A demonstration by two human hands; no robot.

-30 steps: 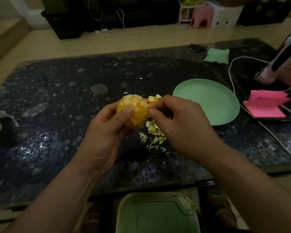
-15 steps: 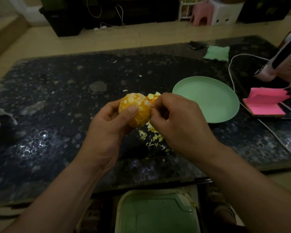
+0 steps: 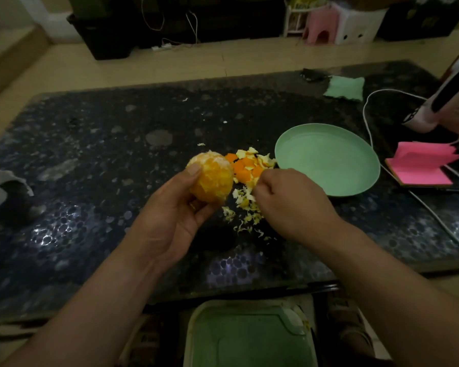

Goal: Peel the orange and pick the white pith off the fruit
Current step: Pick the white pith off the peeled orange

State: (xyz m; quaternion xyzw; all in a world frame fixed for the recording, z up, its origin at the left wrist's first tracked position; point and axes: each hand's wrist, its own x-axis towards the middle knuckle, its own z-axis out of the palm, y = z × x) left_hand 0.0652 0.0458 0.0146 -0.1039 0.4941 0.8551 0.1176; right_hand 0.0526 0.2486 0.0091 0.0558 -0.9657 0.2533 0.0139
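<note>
In the head view, the main risk I judge is to the fruit itself: the orange [image 3: 212, 178] is already stripped of most of its rind, with patches of white pith left on its top and side. A thumb pressed too hard, or a nail digging in for a stubborn patch, could split a segment and let juice run over the fingers, making the hold slippery. A second risk is mess: scraps are landing on the dark table [image 3: 90, 154] rather than in the green plate [image 3: 326, 160], and the orange peel pieces [image 3: 249, 165] already lie just beside the plate's left rim, with the pale pith scraps [image 3: 244, 210] left of the plate and nearer the person. A careless sweep of the wrist could scatter them. The left hand [image 3: 170, 221] holds the orange up off the table, left of the plate, palm turned up and inward, fingers cupped beneath and the thumb laid over the top. The right hand [image 3: 289, 205] hovers over the scraps near the plate's near-left rim, knuckles up and fingers curled; whether it pinches a shred of pith cannot be told.
</note>
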